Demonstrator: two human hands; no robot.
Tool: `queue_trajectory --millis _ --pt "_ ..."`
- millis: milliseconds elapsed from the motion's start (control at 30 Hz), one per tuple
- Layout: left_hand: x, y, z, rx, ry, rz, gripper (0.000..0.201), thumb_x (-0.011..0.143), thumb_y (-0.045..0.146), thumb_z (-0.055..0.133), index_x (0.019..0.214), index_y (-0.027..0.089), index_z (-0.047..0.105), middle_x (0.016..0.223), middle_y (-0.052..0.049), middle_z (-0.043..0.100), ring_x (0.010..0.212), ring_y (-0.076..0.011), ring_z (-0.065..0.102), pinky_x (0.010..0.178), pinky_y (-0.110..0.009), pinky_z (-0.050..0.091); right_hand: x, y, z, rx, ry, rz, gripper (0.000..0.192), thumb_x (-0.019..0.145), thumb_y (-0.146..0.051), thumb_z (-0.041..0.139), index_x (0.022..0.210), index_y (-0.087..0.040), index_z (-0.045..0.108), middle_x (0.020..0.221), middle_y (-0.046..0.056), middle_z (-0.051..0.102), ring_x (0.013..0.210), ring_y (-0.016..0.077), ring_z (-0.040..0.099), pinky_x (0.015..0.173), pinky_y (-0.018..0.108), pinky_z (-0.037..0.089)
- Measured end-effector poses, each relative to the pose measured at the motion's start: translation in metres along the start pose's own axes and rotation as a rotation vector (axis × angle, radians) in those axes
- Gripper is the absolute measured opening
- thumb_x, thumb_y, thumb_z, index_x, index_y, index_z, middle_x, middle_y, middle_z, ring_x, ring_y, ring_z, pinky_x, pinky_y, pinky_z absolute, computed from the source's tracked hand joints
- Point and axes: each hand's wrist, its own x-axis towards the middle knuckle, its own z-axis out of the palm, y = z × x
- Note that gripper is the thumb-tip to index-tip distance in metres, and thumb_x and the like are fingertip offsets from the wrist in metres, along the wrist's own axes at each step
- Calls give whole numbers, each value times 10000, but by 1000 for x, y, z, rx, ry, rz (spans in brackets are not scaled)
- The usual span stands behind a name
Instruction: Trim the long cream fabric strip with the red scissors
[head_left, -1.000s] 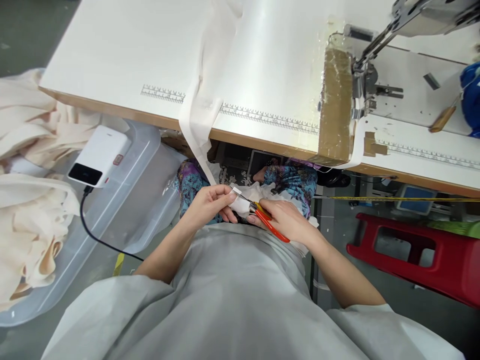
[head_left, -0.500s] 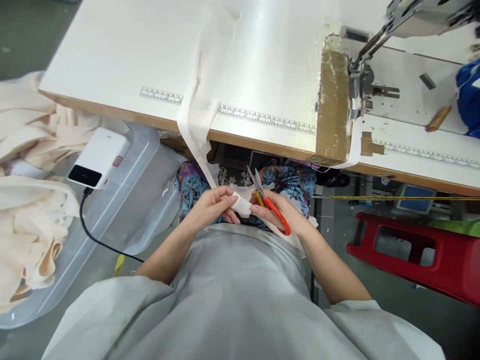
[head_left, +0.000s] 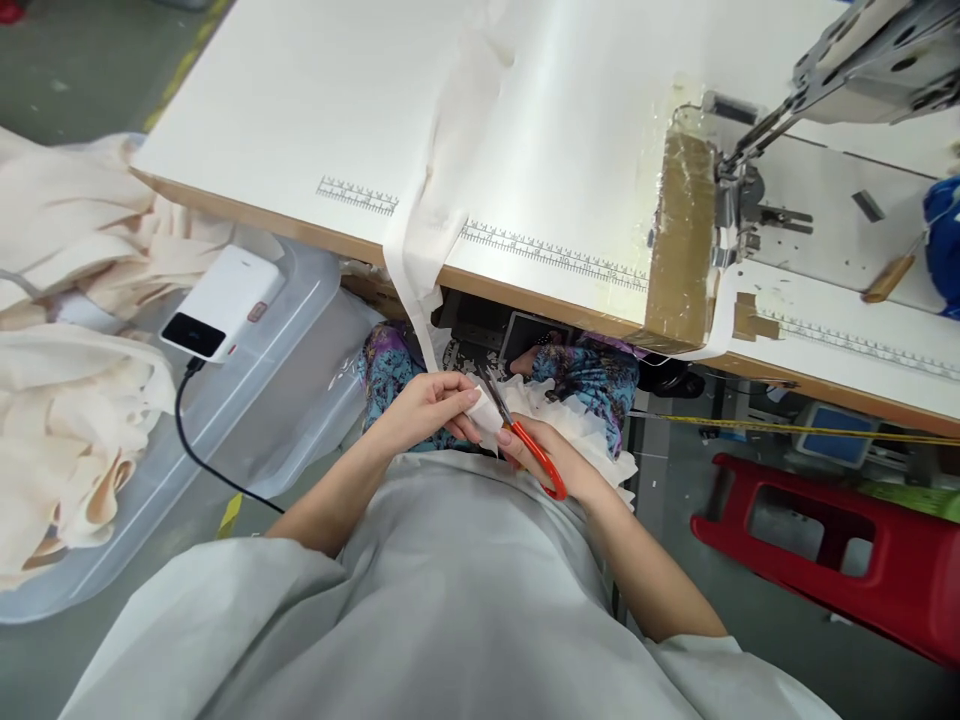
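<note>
Currently, just off the near edge of the desk (head_left: 270,120), the right hand (head_left: 556,452) is grasping scissors (head_left: 527,441), their long axis slanting forward-left, blades pointing toward that edge, the left hand (head_left: 427,408) pinching white fabric (head_left: 485,414).

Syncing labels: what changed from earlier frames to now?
The red-handled metal scissors, swung open and away half a second ago, have their blades back toward the left hand, beside the white fabric piece. Nothing was let go: the right hand keeps the scissors, the left hand the fabric. Camera shifted slightly. The white box-shaped device stayed on the clear plastic bin.
</note>
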Motion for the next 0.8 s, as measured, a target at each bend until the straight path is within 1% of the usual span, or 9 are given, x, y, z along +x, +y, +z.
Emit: queue_trajectory --millis 133,300,533,800 --pt "0 2 -5 14 8 -10 434 741 560 706 798 139 615 615 -51 701 602 -205 708 544 -242 528 -3 10 9 -2 -33 13 447 929 -611 435 761 -197 448 662 -25 462 617 125 429 550 252 316" --pt "-2 1 -10 48 -1 -13 410 760 530 690 810 128 630 629 -52 703 592 -195 699 548 -236 521 -3 9 12 -21 -16 30 439 917 -593 461 725 -200 426 641 -35 403 594 113 385 520 240 272" --pt "-3 1 -13 52 -10 -49 346 744 461 712 800 130 627 565 -43 681 545 -182 681 525 -223 511 -2 10 14 -127 48 51 449 891 -577 494 668 -198 403 621 -43 352 582 106 331 517 240 250" --pt "-4 3 -13 41 -27 -60 368 743 488 710 785 136 611 557 -40 675 540 -182 678 532 -232 523 -5 12 22 -129 126 63 472 866 -579 518 624 -202 370 588 -49 309 558 100 294 495 238 224"
